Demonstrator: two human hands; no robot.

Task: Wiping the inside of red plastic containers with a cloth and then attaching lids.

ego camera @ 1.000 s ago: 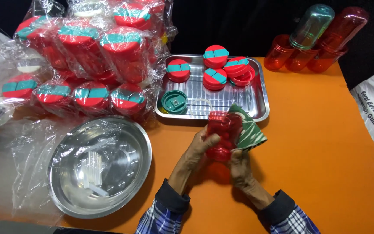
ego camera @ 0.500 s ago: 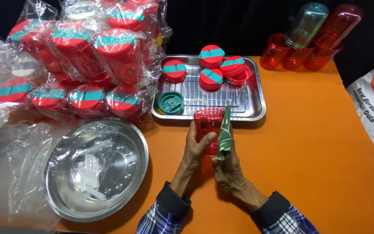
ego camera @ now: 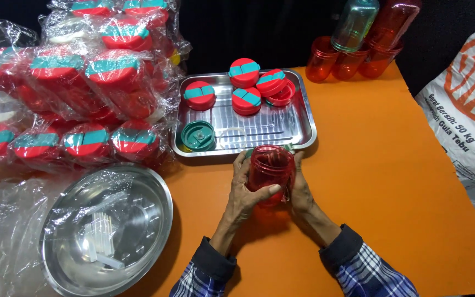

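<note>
jar: a clear red plastic jar (ego camera: 271,168) is held upright just above the orange desk (ego camera: 391,181), right in front of the steel tray (ego camera: 303,124)
left hand (ego camera: 243,190): grip is wrapped round the jar's left side, thumb pressed across the front
right hand (ego camera: 300,190): grip is closed on the right side, fingers mostly hidden behind it
tray: red-and-teal lids (ego camera: 246,88) and one green lid (ego camera: 198,135) are laid in it
bowl: a steel bowl (ego camera: 105,231) under plastic film is seen to the left, well apart
</note>
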